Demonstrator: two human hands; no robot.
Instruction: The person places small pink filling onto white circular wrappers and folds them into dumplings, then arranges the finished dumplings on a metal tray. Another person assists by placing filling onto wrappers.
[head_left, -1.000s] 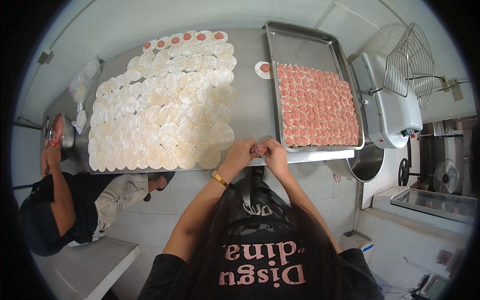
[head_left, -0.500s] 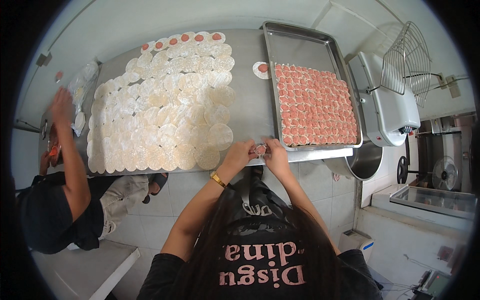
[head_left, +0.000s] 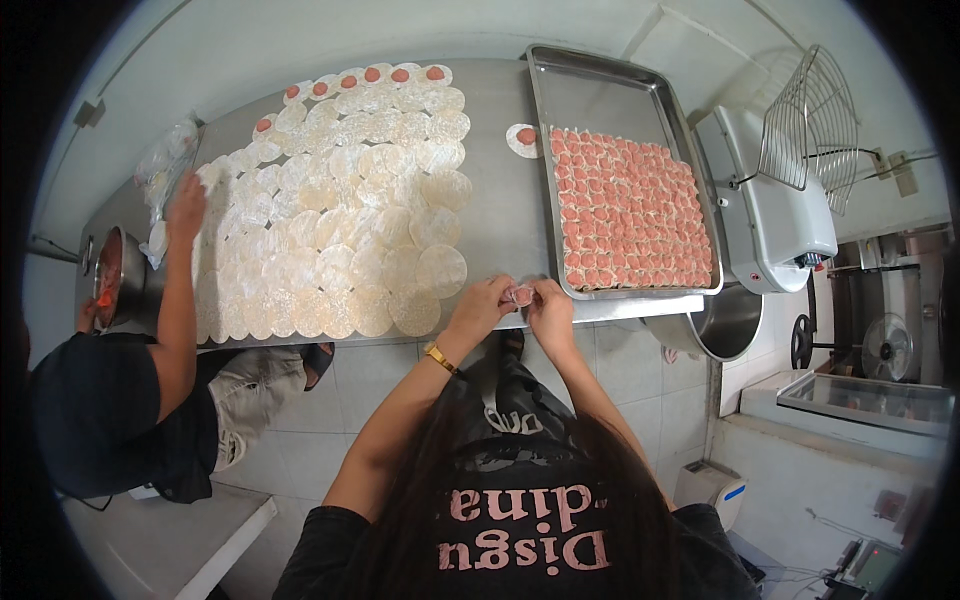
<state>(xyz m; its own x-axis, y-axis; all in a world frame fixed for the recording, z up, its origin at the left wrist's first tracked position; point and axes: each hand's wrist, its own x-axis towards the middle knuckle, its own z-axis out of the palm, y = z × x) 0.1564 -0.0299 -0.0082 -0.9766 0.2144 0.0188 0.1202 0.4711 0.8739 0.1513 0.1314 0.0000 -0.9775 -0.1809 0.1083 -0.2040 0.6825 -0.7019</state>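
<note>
Between my fingers at the table's front edge is a small dumpling [head_left: 522, 295], its pale wrapper gathered around pink filling. My left hand [head_left: 487, 302] grips it from one side, and my right hand [head_left: 547, 305] pinches it from the other. Just beyond my right hand lies a metal tray [head_left: 600, 82], its near part packed with rows of open-topped dumplings [head_left: 635, 215]. One flat wrapper with a ball of filling [head_left: 524, 139] rests beside the tray's left rim. To my left, overlapping round floured wrappers [head_left: 330, 220] cover much of the steel table [head_left: 500, 215]; several in the far rows carry filling.
At the far left a co-worker's hand [head_left: 187, 207] is over the wrappers, beside a metal bowl of filling [head_left: 122, 275] and a plastic bag [head_left: 170, 150]. Right of the tray stand a white machine with a wire guard [head_left: 770, 200] and a large steel bowl [head_left: 735, 325].
The co-worker's arm has swung right, and another filling ball now sits on a wrapper at the far left. My hands stay nearly in place; the dumpling has turned slightly between them.
</note>
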